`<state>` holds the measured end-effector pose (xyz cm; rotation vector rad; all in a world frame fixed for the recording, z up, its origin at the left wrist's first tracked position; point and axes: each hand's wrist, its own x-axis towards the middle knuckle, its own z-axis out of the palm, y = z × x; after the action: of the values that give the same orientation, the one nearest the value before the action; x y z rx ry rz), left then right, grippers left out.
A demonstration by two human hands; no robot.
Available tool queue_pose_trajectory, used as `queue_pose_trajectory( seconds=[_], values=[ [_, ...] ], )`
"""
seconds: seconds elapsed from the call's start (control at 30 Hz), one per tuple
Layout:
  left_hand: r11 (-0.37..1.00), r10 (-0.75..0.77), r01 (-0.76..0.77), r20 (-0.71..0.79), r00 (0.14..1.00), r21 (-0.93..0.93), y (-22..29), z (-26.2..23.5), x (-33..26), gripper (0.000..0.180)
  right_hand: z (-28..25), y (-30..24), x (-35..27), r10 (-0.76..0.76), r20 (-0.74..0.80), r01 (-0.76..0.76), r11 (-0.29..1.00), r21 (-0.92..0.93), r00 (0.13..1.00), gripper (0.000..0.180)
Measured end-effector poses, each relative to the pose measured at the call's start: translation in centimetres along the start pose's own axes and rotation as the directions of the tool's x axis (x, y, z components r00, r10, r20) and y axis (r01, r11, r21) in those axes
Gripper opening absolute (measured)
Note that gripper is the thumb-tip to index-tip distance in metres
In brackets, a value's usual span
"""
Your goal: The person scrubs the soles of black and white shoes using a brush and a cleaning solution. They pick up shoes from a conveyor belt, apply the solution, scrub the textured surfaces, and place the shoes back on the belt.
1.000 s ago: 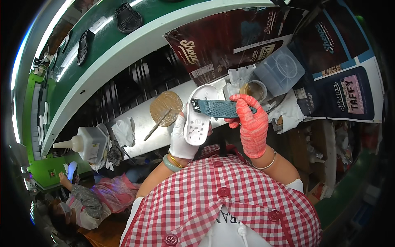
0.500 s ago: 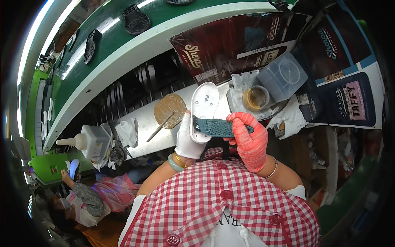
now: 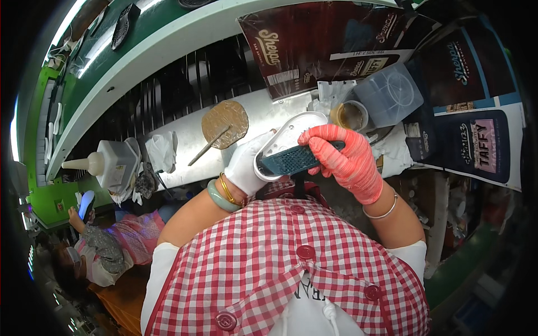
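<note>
Right grip (image 3: 348,162) pinches 1 teal textured strip (image 3: 291,161) near its right end. To its left, left grip (image 3: 246,168) holds 1 white perforated sole (image 3: 283,139) beneath the strip's free end; contact uncertain. Step, as judged: fitting strip to sole; next move calls for steady support and alignment. Versus 0.5 s ago: sole's far end leans further right, strip slants more. Beyond left grip: brown pad (image 3: 224,120) on metal table (image 3: 188,135).
</note>
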<state>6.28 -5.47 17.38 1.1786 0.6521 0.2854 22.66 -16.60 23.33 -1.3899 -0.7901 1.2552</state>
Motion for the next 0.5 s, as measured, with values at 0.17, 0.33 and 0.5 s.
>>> queue_pose_trajectory(
  seconds=[0.17,0.33,0.5],
  values=[
    [0.825,-0.241,0.387,0.363,0.9,-0.412,-0.1,-1.0,-0.1,0.03,-0.6,-1.5,1.7,0.209,0.144,-0.202,0.978,-0.058,0.967,0.023],
    [0.864,-0.326,0.457,0.458,0.827,-0.21,0.4,-1.9,0.0,0.034,0.1,-2.2,2.2,0.229,0.217,-0.213,0.972,-0.096,0.949,0.021],
    [0.976,-0.122,-0.002,0.561,0.818,0.216,1.1,-2.4,-0.3,0.03,0.8,-3.2,1.9,0.302,0.23,-0.265,0.948,-0.178,0.925,0.024]
  ],
)
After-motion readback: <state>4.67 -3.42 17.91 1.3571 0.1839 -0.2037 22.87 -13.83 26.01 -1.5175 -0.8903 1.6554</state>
